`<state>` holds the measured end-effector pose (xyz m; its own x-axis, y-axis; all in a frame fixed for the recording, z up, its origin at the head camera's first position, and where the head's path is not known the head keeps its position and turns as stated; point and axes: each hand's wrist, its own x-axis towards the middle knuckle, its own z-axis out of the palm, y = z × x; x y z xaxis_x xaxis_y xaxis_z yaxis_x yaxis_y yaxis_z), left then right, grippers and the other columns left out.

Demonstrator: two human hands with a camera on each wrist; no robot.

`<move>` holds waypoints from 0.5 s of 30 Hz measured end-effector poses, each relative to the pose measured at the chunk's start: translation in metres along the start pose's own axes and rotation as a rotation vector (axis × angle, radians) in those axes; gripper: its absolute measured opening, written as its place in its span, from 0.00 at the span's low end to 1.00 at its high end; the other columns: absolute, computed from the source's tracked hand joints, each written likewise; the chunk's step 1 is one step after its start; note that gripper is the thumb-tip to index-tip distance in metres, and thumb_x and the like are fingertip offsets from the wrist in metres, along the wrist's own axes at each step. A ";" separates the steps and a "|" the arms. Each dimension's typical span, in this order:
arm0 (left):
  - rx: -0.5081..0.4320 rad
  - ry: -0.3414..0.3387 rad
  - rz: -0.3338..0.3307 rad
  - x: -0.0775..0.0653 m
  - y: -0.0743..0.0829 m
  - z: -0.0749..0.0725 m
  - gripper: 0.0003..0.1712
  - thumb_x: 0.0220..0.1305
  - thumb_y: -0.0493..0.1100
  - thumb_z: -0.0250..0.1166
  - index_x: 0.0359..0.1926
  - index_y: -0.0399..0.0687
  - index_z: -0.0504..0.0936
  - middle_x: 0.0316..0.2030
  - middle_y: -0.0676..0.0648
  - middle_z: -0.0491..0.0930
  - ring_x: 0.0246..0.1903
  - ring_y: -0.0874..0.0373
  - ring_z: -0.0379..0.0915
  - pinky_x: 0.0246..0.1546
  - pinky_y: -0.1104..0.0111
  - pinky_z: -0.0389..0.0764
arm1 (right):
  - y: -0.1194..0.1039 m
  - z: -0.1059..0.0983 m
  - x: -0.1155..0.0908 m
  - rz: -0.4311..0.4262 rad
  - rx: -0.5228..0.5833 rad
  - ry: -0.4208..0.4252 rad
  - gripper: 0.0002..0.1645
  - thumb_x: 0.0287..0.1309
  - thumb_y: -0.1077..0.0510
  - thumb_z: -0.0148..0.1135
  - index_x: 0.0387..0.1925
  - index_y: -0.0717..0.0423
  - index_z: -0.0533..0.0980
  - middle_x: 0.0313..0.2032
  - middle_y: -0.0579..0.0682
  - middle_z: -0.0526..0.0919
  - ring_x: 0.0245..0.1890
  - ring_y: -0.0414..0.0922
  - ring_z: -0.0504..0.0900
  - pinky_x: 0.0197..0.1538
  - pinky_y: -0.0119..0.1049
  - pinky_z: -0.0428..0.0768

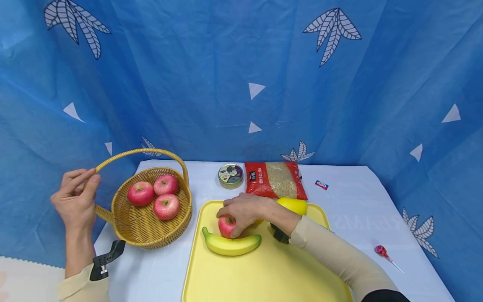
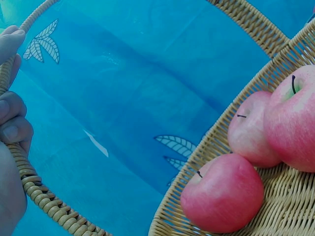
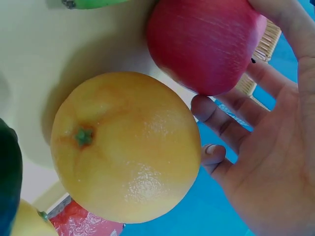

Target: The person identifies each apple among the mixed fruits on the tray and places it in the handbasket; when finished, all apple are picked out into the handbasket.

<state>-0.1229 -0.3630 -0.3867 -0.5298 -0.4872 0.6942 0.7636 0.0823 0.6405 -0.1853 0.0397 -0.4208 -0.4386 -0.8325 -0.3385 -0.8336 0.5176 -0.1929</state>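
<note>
My left hand grips the handle of a round wicker basket on the left of the table. Inside the basket lie three red apples, seen close up in the left wrist view. Over the yellow tray, my right hand holds another red apple between thumb and fingers. A banana lies just in front of that apple. In the right wrist view, a round orange fruit sits beside the hand; the head view mostly hides it behind the hand.
A yellow fruit and a dark green item, partly covered by the right arm, lie on the tray. Behind stand a round tin and a red packet. A small wrapper and a lollipop lie to the right.
</note>
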 end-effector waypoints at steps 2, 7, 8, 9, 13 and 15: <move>0.000 -0.002 -0.002 0.000 0.000 0.000 0.12 0.56 0.19 0.67 0.42 0.12 0.80 0.37 0.42 0.80 0.15 0.64 0.64 0.17 0.80 0.64 | 0.000 -0.001 0.000 -0.006 -0.004 0.012 0.40 0.49 0.33 0.72 0.65 0.32 0.74 0.49 0.37 0.75 0.45 0.35 0.73 0.55 0.40 0.72; 0.001 -0.005 -0.006 0.000 0.000 0.000 0.12 0.56 0.19 0.67 0.42 0.12 0.80 0.37 0.43 0.79 0.15 0.64 0.63 0.16 0.80 0.63 | -0.001 -0.003 0.000 -0.014 -0.010 0.042 0.40 0.49 0.32 0.71 0.65 0.33 0.74 0.49 0.37 0.75 0.46 0.35 0.73 0.55 0.41 0.72; 0.003 -0.006 -0.006 0.000 0.000 0.000 0.12 0.56 0.19 0.67 0.42 0.12 0.80 0.37 0.43 0.79 0.15 0.64 0.63 0.16 0.80 0.63 | -0.002 -0.003 0.000 -0.016 -0.013 0.047 0.40 0.49 0.32 0.71 0.65 0.33 0.74 0.49 0.37 0.75 0.46 0.35 0.74 0.55 0.41 0.72; 0.005 -0.007 -0.005 0.000 0.000 0.000 0.12 0.56 0.19 0.67 0.42 0.12 0.80 0.37 0.43 0.79 0.15 0.64 0.63 0.16 0.80 0.63 | -0.002 -0.004 0.000 -0.018 -0.015 0.052 0.41 0.49 0.32 0.71 0.65 0.33 0.74 0.49 0.37 0.75 0.46 0.35 0.74 0.55 0.41 0.72; 0.009 -0.008 -0.005 0.001 -0.002 -0.002 0.12 0.56 0.19 0.67 0.43 0.12 0.80 0.37 0.43 0.80 0.15 0.64 0.63 0.16 0.80 0.63 | -0.003 -0.004 -0.001 -0.021 -0.028 0.070 0.41 0.50 0.31 0.69 0.66 0.33 0.74 0.50 0.38 0.75 0.45 0.35 0.74 0.54 0.41 0.72; 0.003 -0.006 -0.007 0.001 -0.003 -0.003 0.12 0.56 0.19 0.67 0.43 0.12 0.79 0.37 0.43 0.80 0.15 0.64 0.63 0.16 0.79 0.62 | -0.003 -0.004 -0.001 -0.022 -0.030 0.078 0.40 0.50 0.30 0.68 0.65 0.33 0.74 0.50 0.38 0.76 0.44 0.34 0.74 0.54 0.41 0.72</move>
<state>-0.1247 -0.3666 -0.3894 -0.5374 -0.4821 0.6919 0.7588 0.0816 0.6462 -0.1842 0.0379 -0.4161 -0.4438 -0.8572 -0.2613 -0.8525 0.4937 -0.1716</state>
